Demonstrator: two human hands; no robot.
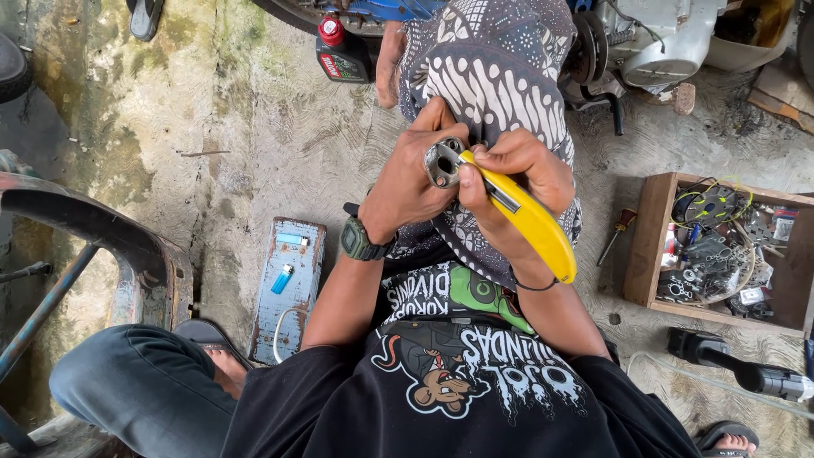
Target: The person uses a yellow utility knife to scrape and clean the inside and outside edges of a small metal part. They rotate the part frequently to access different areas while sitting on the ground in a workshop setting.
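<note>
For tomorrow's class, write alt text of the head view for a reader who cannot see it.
A seated person's left hand holds a small round metal part while the right hand works a yellow-handled utility knife against it. On the concrete floor lie a blue lighter and a wooden box of small parts.

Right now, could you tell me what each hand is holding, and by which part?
The left hand grips a round metal part by its rim. The right hand holds a yellow utility knife near its blade end.
</note>
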